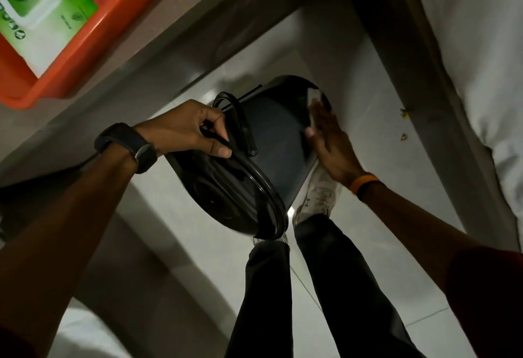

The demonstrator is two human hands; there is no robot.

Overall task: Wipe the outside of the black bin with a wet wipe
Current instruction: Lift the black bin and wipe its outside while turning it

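Black bin (271, 142), glossy and tilted, rim gripped by left hand (184, 131); right hand (331, 142) pressed flat.

The black bin (271, 142) is a round plastic bucket with a smooth, a little glossy wall and a thick rim, and it is tilted strongly, so its open mouth faces down and toward the person while its base points up and away. A thin black handle lies against its upper side near the rim. The wet wipe (313, 100) is a small pale sheet, pressed flat on the outside wall near the base, on the right side.
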